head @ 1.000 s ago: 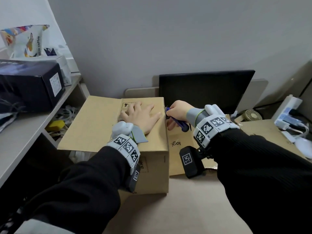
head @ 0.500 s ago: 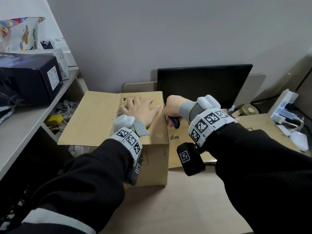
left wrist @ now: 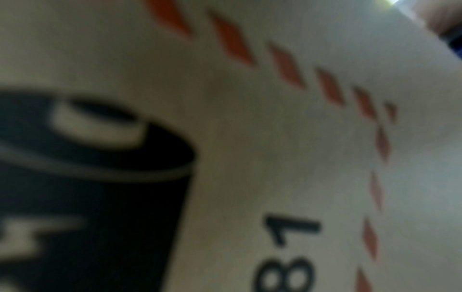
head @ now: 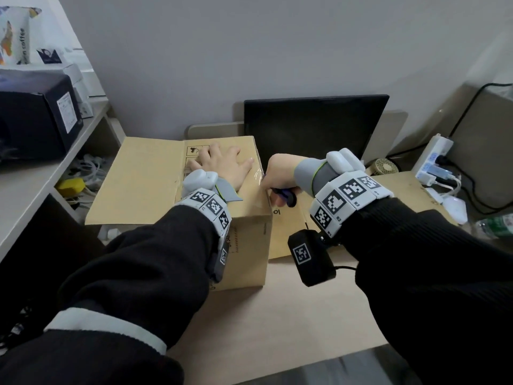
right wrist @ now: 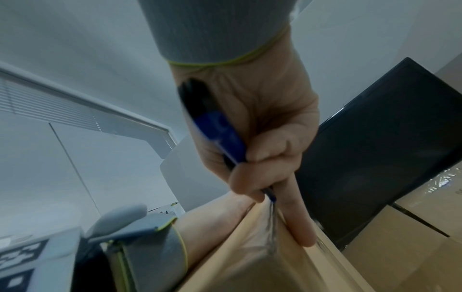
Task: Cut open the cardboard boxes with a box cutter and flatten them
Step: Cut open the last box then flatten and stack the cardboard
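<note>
A brown cardboard box point(head: 155, 184) stands on the desk, one top flap spread out to the left. My left hand point(head: 224, 168) lies flat on its top, fingers spread. My right hand point(head: 277, 176) grips a blue box cutter point(head: 284, 196) at the box's taped right top edge. In the right wrist view the box cutter point(right wrist: 220, 134) points down, its tip at the clear tape on the box edge point(right wrist: 272, 233), with the index finger stretched along that edge. The left wrist view shows only blurred print on the box side point(left wrist: 275, 138).
A flattened cardboard sheet point(head: 388, 190) lies right of the box. A black monitor point(head: 311, 126) leans on the wall behind. A power strip point(head: 433, 159) with cables, a white mouse point(head: 455, 209) and a bottle point(head: 497, 225) sit far right. A shelf point(head: 41, 173) with a black box stands left.
My right hand with the box cutter has moved along the box's right top edge towards me. My left hand stays pressed on the box top.
</note>
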Motion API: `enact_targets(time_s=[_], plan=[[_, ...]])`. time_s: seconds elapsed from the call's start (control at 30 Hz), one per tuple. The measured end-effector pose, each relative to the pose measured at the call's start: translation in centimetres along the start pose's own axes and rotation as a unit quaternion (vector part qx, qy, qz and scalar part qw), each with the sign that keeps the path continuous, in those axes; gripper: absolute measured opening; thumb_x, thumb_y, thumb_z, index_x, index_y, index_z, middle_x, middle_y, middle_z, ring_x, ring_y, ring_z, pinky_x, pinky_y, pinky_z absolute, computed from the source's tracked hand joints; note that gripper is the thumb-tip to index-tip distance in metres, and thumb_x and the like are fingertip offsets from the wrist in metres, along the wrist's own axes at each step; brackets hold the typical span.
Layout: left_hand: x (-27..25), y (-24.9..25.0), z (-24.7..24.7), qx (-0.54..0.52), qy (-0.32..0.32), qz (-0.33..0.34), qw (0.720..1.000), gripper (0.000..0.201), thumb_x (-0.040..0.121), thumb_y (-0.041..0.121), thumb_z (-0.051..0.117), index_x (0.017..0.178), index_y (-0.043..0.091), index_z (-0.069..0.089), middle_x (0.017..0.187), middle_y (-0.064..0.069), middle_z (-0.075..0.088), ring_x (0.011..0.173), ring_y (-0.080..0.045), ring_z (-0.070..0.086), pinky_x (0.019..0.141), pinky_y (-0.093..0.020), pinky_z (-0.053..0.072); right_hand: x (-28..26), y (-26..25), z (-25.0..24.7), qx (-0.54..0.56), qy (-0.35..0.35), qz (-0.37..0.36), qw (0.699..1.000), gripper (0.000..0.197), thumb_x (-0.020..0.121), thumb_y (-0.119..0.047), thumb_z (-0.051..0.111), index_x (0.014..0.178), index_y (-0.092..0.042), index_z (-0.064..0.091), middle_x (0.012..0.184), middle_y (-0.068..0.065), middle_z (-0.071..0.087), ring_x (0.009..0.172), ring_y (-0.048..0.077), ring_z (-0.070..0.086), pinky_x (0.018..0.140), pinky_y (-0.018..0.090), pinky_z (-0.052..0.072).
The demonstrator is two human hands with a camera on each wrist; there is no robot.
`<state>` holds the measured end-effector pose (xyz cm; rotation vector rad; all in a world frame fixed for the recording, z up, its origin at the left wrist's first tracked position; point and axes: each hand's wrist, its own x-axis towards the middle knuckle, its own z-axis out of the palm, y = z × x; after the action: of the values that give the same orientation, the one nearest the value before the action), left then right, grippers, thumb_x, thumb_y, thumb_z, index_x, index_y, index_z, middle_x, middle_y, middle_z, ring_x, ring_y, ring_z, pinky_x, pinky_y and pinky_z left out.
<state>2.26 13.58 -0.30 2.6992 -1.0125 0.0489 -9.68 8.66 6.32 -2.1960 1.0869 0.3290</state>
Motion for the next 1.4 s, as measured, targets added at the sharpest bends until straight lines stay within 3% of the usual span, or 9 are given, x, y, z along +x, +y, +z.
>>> enact_targets(time_s=[0.1,0.27,0.4,0.67,0.8,0.9,1.1,1.27,1.4], plan=[[0.0,0.1,-0.1,0.004,0.001,-0.003,1.0,0.051,0.09,0.063,0.034,0.131,0.038,0.048,0.138,-0.008,0.04,0.128,-0.032,0.029,0.102,-0.053,0.023,-1.0,0.3,0.2,-0.017,0.005,-0.016,1.0,0.025,0.092,0.001,0.036,0.068,-0.003,0.045,0.041,0.011,0.048,0.025,0.018,0.039,0.035,0.013,0.036],[0.0,0.0,-0.3,0.008,-0.001,0.0,1.0,0.053,0.091,0.062,0.033,0.135,0.036,0.046,0.143,-0.01,0.036,0.13,-0.033,0.028,0.103,-0.054,0.022,-1.8,1.0,0.8,0.013,-0.002,-0.021,1.0,0.014,0.093,-0.006,0.044,0.089,-0.002,0.056,0.093,0.021,0.072,0.05,0.023,0.055,0.045,0.021,0.047],[-0.3,0.2,-0.3,0.001,-0.003,0.002,1.0,0.052,0.09,0.061,0.034,0.134,0.036,0.046,0.143,-0.01,0.036,0.13,-0.034,0.028,0.103,-0.054,0.022,-2.3,1.8,1.3,0.007,-0.007,-0.029,1.0,0.02,0.093,-0.007,0.044,0.101,0.001,0.06,0.097,0.02,0.072,0.057,0.025,0.059,0.055,0.026,0.051],[-1.0,-0.2,-0.4,-0.004,-0.007,0.002,1.0,0.055,0.09,0.063,0.032,0.136,0.037,0.044,0.144,-0.01,0.036,0.131,-0.034,0.028,0.104,-0.055,0.021,-4.5,4.7,-0.7,0.018,-0.066,-0.092,0.993,0.029,0.096,-0.015,0.044,0.116,0.0,0.058,0.087,0.006,0.075,0.043,0.011,0.057,0.058,0.029,0.05],[-1.7,-0.6,-1.0,-0.005,-0.014,0.002,1.0,0.06,0.088,0.068,0.03,0.139,0.038,0.04,0.147,-0.009,0.033,0.134,-0.033,0.025,0.105,-0.056,0.021,-4.2,6.1,-0.9,0.147,0.078,-0.166,0.972,0.024,0.096,-0.013,0.039,0.113,-0.008,0.055,0.082,0.007,0.073,0.042,0.013,0.052,0.045,0.021,0.048],[-2.8,-0.3,-1.2,-0.005,-0.027,-0.004,1.0,0.078,0.076,0.082,0.032,0.142,0.04,0.035,0.151,-0.007,0.027,0.139,-0.031,0.02,0.108,-0.056,0.018,-2.6,7.5,0.6,0.22,0.149,-0.152,0.952,0.025,0.097,-0.015,0.035,0.115,-0.013,0.051,0.078,0.002,0.071,0.046,0.014,0.055,0.049,0.023,0.048],[-5.6,-0.8,-2.0,0.032,-0.033,-0.006,0.999,0.107,0.051,0.099,0.033,0.142,0.043,0.03,0.154,-0.004,0.024,0.142,-0.029,0.016,0.106,-0.064,0.016,2.3,9.8,6.2,0.315,0.066,-0.071,0.944,0.032,0.099,-0.016,0.029,0.129,-0.011,0.04,0.109,0.007,0.065,0.074,0.023,0.069,0.051,0.026,0.04],[-7.0,-1.4,-2.3,0.052,-0.052,-0.022,0.997,0.101,0.055,0.094,0.04,0.142,0.046,0.023,0.157,0.0,0.017,0.143,-0.026,0.011,0.104,-0.069,0.012,6.6,11.1,11.5,0.322,-0.024,-0.011,0.946,0.036,0.099,-0.013,0.028,0.132,-0.003,0.036,0.127,0.013,0.053,0.099,0.032,0.067,0.048,0.027,0.038],[-7.9,-2.0,-2.3,0.025,-0.049,-0.031,0.998,0.095,0.06,0.089,0.047,0.142,0.047,0.024,0.157,0.0,0.016,0.144,-0.024,0.008,0.108,-0.067,0.008,8.7,11.9,15.7,0.293,-0.069,0.022,0.953,0.033,0.094,-0.008,0.031,0.125,-0.002,0.04,0.121,0.024,0.055,0.105,0.041,0.063,0.052,0.032,0.036]])
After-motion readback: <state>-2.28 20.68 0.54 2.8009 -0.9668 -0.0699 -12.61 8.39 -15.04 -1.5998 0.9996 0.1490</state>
